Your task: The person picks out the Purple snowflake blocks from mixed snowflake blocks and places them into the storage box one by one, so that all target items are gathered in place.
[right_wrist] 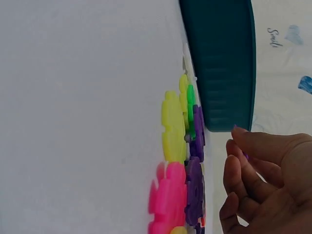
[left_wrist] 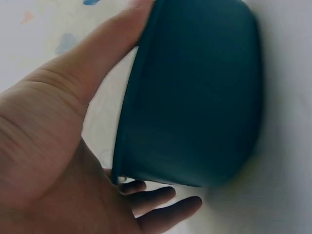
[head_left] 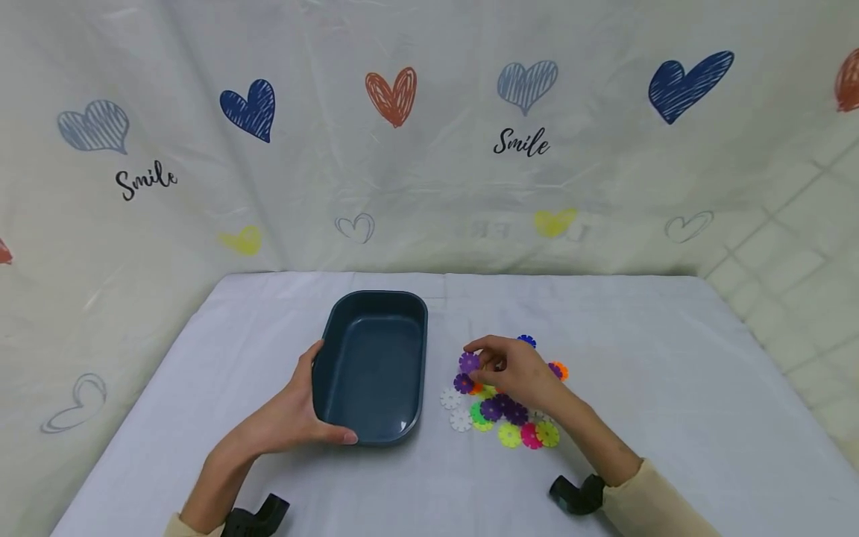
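Wrist cameras (head_left: 579, 495) sit nearest; a strip of worktop (head_left: 441, 347) parts teal tray (head_left: 370, 373) from flower discs (head_left: 509, 435). My left fingers (head_left: 309, 356) grip the tray's edge; my bent right fingers (head_left: 491, 343) pinch a purple disc (head_left: 469, 362).

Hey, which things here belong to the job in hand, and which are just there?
Part of the job:
Dark tray, held by the left grip
Purple flower disc, pinched by the right grip
Loose flower discs beside the tray

Just there:
White tablecloth
Heart-print backdrop
Black device by the right wrist
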`<state>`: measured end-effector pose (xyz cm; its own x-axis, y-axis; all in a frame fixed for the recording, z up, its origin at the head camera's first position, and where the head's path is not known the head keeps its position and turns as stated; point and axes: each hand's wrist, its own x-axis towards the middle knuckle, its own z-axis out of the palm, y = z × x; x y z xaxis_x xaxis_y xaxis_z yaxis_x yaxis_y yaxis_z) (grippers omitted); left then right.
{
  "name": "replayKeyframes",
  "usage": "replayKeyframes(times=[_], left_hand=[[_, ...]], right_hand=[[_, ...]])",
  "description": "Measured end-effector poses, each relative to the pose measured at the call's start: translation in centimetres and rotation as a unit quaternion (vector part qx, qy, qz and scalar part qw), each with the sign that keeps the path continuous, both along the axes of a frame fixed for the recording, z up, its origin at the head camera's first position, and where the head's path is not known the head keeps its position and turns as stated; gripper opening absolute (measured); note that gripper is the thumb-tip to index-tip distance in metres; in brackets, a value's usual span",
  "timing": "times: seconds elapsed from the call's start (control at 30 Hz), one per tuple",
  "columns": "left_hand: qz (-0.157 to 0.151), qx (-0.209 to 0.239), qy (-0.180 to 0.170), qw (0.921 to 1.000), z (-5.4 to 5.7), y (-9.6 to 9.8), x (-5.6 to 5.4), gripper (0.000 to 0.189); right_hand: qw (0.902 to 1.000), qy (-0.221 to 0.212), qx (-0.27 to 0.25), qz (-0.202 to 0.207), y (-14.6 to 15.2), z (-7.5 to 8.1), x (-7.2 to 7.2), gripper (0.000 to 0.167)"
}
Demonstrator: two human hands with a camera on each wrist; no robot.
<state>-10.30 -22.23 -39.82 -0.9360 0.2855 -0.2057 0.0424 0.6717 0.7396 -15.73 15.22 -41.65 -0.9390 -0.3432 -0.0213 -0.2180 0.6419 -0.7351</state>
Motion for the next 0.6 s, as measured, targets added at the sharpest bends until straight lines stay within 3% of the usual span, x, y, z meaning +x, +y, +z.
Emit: replayKeyframes(times=[0.2,0.6], left_hand=[[0.001,0.002,-0.007,1.0000,0.1,0.1,-0.2,0.147],[-0.025,0.047,0.042,0.9977,-0.7,-0.1,-0.2,0.150]], right_hand=[[0.9996,0.003,-0.028,0.004,-0.1,0.5,0.0,0.035],[0.9946,-0.032,-0.097,0.014,-1.1,1.6,-0.2,0.035]])
